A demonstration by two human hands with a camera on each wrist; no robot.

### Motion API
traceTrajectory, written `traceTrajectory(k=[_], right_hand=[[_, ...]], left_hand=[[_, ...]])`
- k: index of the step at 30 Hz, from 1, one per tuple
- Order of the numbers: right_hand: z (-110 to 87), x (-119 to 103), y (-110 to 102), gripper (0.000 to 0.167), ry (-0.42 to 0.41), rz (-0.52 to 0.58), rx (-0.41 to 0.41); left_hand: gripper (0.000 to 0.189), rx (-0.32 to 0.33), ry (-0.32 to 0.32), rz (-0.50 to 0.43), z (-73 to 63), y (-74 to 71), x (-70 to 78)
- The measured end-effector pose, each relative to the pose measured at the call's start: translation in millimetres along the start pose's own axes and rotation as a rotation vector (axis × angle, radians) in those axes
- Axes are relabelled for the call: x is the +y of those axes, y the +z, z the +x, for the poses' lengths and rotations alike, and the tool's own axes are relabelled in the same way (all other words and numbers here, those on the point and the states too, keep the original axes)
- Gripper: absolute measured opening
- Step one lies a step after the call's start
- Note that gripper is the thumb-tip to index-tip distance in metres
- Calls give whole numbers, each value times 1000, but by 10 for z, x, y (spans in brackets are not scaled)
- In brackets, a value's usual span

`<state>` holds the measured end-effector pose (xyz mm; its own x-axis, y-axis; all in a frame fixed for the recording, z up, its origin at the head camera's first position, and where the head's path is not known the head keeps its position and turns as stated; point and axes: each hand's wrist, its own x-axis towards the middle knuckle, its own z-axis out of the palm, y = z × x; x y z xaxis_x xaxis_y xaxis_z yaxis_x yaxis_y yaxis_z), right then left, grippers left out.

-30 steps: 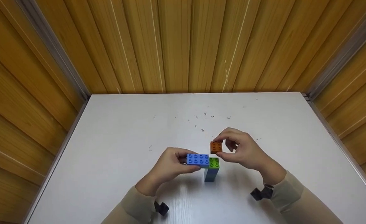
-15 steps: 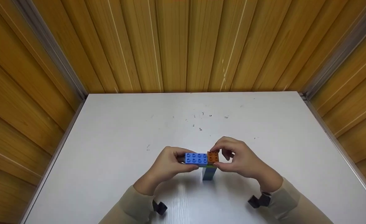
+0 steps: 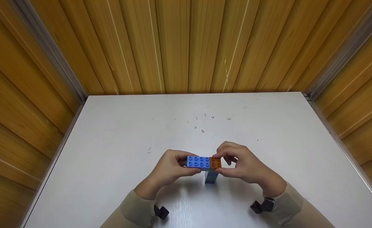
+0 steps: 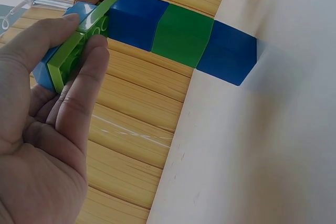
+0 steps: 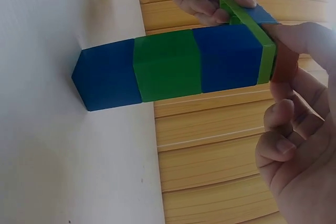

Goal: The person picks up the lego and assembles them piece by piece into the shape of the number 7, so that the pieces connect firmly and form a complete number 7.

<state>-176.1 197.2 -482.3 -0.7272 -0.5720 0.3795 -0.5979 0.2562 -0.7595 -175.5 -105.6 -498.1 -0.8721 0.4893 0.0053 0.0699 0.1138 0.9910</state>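
A column of toy building bricks (image 3: 211,178), blue, green and blue, stands upright on the white table. Light green flat pieces (image 5: 251,20) cap it and jut out to the left. On these lies a long blue brick (image 3: 198,162) with studs facing up. My left hand (image 3: 170,167) pinches that blue brick and the light green layer beneath it between thumb and fingers. An orange-brown square brick (image 3: 215,162) sits flush against the blue brick's right end, above the column. My right hand (image 3: 243,164) pinches it front and back; in the right wrist view its other fingers are curled.
The white table (image 3: 126,126) has small dark marks toward its middle. Wood-look panels (image 3: 173,47) rise behind it and on both sides. Small black devices (image 3: 262,205) are strapped at both wrists.
My right hand has come down and slightly left, bringing the orange-brown brick from above onto the column's top beside the blue brick. The left hand has stayed almost in place.
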Motion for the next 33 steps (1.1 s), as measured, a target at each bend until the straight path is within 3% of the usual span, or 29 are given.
traceTrajectory(k=[6, 16, 24, 33], right_hand=[[23, 15, 6, 36, -67, -14, 9], [4, 149, 46, 36, -207, 26, 23], [-5, 157, 41, 37, -189, 35, 17], [14, 58, -1, 37, -108, -93, -28]], left_hand=[[35, 13, -6, 9, -3, 6, 18], [35, -21, 11, 8, 8, 25, 75], [35, -5, 12, 5, -3, 37, 75], [37, 14, 10, 23, -23, 33, 36]])
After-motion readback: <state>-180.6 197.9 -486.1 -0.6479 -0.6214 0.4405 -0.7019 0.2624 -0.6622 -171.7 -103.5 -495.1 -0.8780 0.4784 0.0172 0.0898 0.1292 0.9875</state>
